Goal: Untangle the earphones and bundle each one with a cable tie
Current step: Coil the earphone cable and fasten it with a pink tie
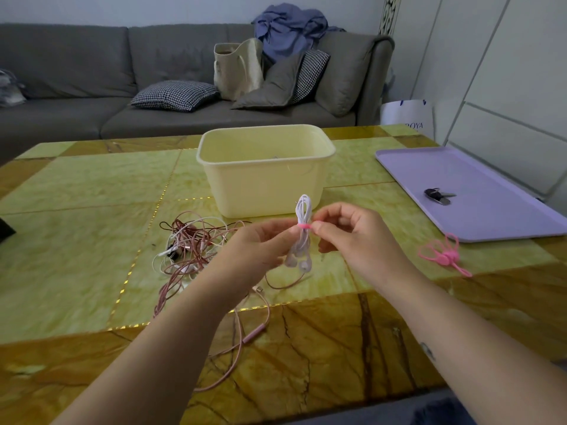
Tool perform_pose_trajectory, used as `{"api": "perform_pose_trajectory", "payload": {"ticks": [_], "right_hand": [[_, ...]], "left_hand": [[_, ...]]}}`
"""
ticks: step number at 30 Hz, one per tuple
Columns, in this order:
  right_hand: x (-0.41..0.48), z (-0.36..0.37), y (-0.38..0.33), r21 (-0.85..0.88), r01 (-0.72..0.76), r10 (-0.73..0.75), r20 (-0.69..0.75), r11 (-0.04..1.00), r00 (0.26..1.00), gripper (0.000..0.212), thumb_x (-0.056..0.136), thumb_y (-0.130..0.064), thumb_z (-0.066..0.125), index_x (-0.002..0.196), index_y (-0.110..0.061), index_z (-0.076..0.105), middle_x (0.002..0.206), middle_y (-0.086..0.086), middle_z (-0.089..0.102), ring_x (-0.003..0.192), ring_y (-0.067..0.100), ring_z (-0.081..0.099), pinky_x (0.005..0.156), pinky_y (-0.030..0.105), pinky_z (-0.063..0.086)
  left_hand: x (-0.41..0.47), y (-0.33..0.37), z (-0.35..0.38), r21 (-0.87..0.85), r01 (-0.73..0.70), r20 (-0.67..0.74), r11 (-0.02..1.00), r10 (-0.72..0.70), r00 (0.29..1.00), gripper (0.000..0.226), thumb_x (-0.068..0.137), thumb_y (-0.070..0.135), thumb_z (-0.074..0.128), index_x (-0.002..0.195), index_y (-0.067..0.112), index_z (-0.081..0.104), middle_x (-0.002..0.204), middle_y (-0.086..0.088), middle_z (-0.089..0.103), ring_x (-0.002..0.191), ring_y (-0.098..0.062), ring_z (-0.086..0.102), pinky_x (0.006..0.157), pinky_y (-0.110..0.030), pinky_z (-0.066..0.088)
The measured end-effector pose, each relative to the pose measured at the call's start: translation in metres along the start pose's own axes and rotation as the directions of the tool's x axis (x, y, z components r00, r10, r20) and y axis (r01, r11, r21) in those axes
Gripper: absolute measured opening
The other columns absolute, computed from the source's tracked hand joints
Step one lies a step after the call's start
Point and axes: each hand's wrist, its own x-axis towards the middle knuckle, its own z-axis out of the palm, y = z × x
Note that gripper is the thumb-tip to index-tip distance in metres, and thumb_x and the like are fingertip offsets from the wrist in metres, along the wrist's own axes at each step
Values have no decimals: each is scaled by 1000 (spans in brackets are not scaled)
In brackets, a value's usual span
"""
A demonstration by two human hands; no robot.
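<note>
Nearest you, along the front edge of the yellow-and-amber marble table (76, 185), a rose-gold cable (254, 334) with an inline remote trails out from under your left forearm, which hides part of it. Just beyond, left of centre, lies a tangle of earphones (196, 243), rose-gold and white wires knotted together; your left wrist covers its right side.

Above the middle of the table, your two hands meet. Your left hand (257, 246) has its fingers curled, pinching the white earphone bundle (302, 210) at its waist. Your right hand (352, 237) pinches the pink cable tie (303, 226) between thumb and forefinger, the other fingers loosely curled behind. The tie is wrapped around the bundle's middle. The bundle is held clear of the table, its long axis upright: cable loops point up, earbuds (299, 262) hang at the bottom.

Towards the right edge, a few spare pink ties (445, 256) lie in a loose heap, just in front of a lilac tray (491, 210) holding keys (438, 195). Behind the bundle, a cream plastic tub (264, 182) stands near the table's far edge. Beyond the table is a grey sofa (92, 65) with cushions, a tote bag and blue clothing.
</note>
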Motion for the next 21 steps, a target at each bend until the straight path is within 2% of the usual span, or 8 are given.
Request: {"api": "perform_pose_trajectory", "payload": {"ticks": [3, 5, 8, 10, 12, 14, 17, 21], "right_hand": [[13, 3, -5, 60, 3, 0, -50, 998, 999, 6, 87, -9, 65, 85, -15, 66, 68, -5, 64, 57, 8, 59, 69, 29, 55], [30, 8, -17, 64, 58, -49, -129, 996, 990, 10, 88, -7, 63, 84, -17, 64, 72, -3, 63, 57, 6, 60, 69, 29, 56], [72, 18, -39, 9, 186, -176, -292, 982, 940, 18, 87, -4, 64, 76, -19, 60, 74, 0, 63, 62, 13, 64, 72, 34, 57], [104, 24, -50, -157, 241, -282, -345, 958, 895, 25, 84, -6, 65, 68, -24, 59, 71, 0, 65, 71, 20, 66, 75, 40, 57], [130, 30, -53, -307, 251, -353, -344, 918, 870, 22, 84, -8, 65, 70, -24, 62, 78, 4, 70, 74, 18, 66, 76, 32, 53], [147, 33, -52, -446, 224, -375, -287, 867, 881, 11, 87, -10, 62, 86, -16, 70, 92, 8, 73, 78, 14, 63, 76, 23, 47], [152, 34, -45, -708, 178, -311, -61, 683, 949, 24, 90, -11, 58, 111, -14, 70, 116, 5, 67, 105, 19, 61, 84, 20, 38], [112, 48, -38, -703, 304, -360, 73, 643, 930, 24, 86, -6, 57, 103, -16, 72, 113, 2, 66, 105, 15, 59, 92, 23, 38]], "left_hand": [[3, -4, -19, 527, -124, -158, 841, 240, 958, 19, 91, 28, 59, 109, 25, 65, 96, 10, 67, 83, -5, 64, 75, -21, 50], [6, -10, -31, 695, -154, -154, 702, 354, 922, 22, 89, 24, 61, 111, 23, 65, 101, 6, 63, 90, -9, 61, 81, -28, 48], [7, -15, -46, 742, -152, -153, 653, 386, 910, 24, 88, 25, 62, 112, 21, 65, 106, 4, 62, 98, -15, 60, 88, -35, 48], [6, -16, -53, 776, -108, -167, 621, 367, 915, 27, 89, 28, 60, 115, 23, 64, 112, 4, 61, 103, -18, 60, 90, -38, 47], [4, -18, -62, 810, -53, -170, 584, 321, 932, 29, 91, 30, 57, 120, 26, 61, 119, 4, 57, 108, -18, 56, 92, -37, 46], [2, -22, -69, 836, -4, -159, 548, 249, 955, 31, 92, 29, 55, 124, 29, 58, 125, 4, 52, 115, -18, 51, 95, -35, 43], [0, -28, -80, 846, 44, -158, 532, 172, 972, 32, 92, 27, 55, 124, 32, 56, 129, 3, 48, 120, -18, 46, 98, -36, 41], [-4, -32, -91, 848, 83, -191, 523, 157, 969, 35, 91, 28, 57, 125, 36, 55, 141, 3, 36, 131, -22, 35, 105, -38, 37]]}}
